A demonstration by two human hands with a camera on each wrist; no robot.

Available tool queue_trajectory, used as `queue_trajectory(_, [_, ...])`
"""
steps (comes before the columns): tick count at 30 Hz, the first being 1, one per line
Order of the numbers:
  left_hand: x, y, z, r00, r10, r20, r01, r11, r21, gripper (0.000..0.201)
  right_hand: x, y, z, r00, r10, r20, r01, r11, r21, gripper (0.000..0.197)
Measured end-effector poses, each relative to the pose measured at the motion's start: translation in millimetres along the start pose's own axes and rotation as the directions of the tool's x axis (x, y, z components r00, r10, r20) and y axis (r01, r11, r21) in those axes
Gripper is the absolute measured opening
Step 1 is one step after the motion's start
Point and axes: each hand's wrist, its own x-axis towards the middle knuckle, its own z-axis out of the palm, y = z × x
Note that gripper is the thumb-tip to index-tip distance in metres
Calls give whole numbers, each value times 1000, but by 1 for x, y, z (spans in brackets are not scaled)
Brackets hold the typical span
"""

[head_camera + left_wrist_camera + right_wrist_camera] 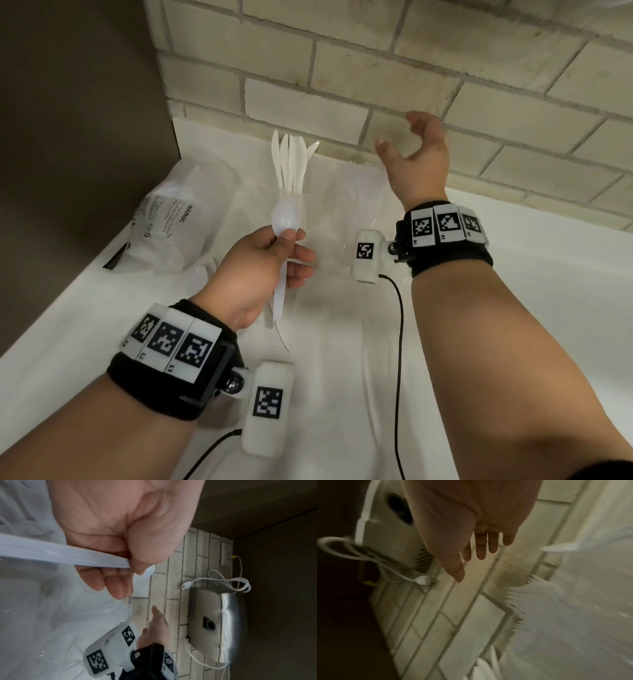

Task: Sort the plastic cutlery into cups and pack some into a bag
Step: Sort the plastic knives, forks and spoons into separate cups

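My left hand [285,237] pinches a white plastic spoon [286,216] near its bowl, and the handle hangs down past the palm. In the left wrist view the same hand [130,566] grips the spoon handle [68,555]. Just behind the spoon stands a clear cup of white knives [291,164], blades up. To its right a clear cup of forks [364,171] shows its tines. My right hand [397,133] is raised above the fork cup, fingers spread and holding nothing. The right wrist view shows those open fingers [481,547] over the fork tines [518,599].
A crumpled clear plastic bag [171,219] printed WARNING lies at the left on the white tabletop [513,308]. Loose cutlery [283,337] lies under my left wrist. A brick wall [342,68] backs the table. A metal appliance [216,626] with a white cord hangs on it.
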Motion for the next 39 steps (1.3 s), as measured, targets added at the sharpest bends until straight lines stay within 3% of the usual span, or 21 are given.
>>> queue_trajectory(2, [0, 1, 3, 1000, -7, 23, 5, 998, 68, 23, -14, -19, -5, 996, -80, 28, 81, 996, -41, 30])
queue_trajectory(4, [0, 3, 6, 999, 4, 40, -8, 995, 101, 25, -39, -38, -10, 968, -17, 249, 14, 1000, 12, 18])
queue_trajectory(5, [0, 4, 8, 999, 17, 41, -21, 995, 99, 26, -53, -45, -13, 901, 37, 433, -52, 998, 23, 19])
queue_trajectory(6, [0, 5, 10, 999, 35, 39, -38, 994, 100, 27, -68, -51, -15, 795, 72, 602, -106, 994, 22, 21])
queue_trajectory(7, [-1, 7, 12, 998, 50, 44, -54, 992, 113, 28, -82, -53, -16, 708, 76, 703, -136, 990, 30, 22])
queue_trajectory(8, [-2, 8, 13, 997, 55, 58, -62, 990, 125, 29, -93, -53, -16, 680, 62, 731, -149, 987, 55, 20])
queue_trajectory(11, [-9, 7, 12, 991, 28, 133, -48, 988, 149, 32, -110, -49, -13, 763, 81, 641, -187, 977, 98, 13])
queue_trajectory(13, [-11, 3, 7, 990, 25, 140, -66, 953, 297, 38, -117, -47, -14, 766, 113, 633, -225, 969, 99, 12])
queue_trajectory(14, [-9, 1, 1, 993, 48, 110, -93, 887, 453, 40, -119, -46, -16, 763, 126, 634, -243, 965, 101, 13])
queue_trajectory(16, [-6, 0, -15, 993, 118, 14, -85, 624, 777, 32, -121, -44, -20, 774, 151, 615, -279, 953, 117, 14])
queue_trajectory(18, [-5, 2, -31, 983, 113, -144, 97, 349, 932, 37, -120, -42, -25, 793, 159, 588, -287, 949, 131, 14])
queue_trajectory(20, [-11, 3, -40, 936, 12, -351, 341, 210, 916, 62, -118, -40, -32, 812, 154, 564, -275, 952, 136, 13])
queue_trajectory(23, [-15, -5, -39, 898, -96, -429, 439, 152, 886, 85, -108, -37, -46, 873, 146, 466, -245, 956, 159, 12])
queue_trajectory(26, [-14, -15, -31, 917, -134, -376, 389, 92, 917, 103, -86, -35, -71, 982, 97, 163, -121, 981, 151, 15])
queue_trajectory(28, [-12, -18, -22, 937, -128, -326, 334, 47, 941, 108, -67, -31, -90, 997, 34, -72, -27, 994, 103, 20])
queue_trajectory(30, [-9, -20, -12, 956, -122, -266, 269, 9, 963, 109, -52, -26, -104, 977, 6, -215, 9, 998, 68, 23])
queue_trajectory(35, [5, -27, 6, 977, -123, -173, 174, -3, 985, 93, -27, 5, -103, 967, 73, -243, -86, 995, -42, 19])
queue_trajectory(39, [15, -35, 8, 989, -115, -90, 102, 102, 990, 84, -23, 28, -86, 981, 119, -152, -150, 966, -212, 23])
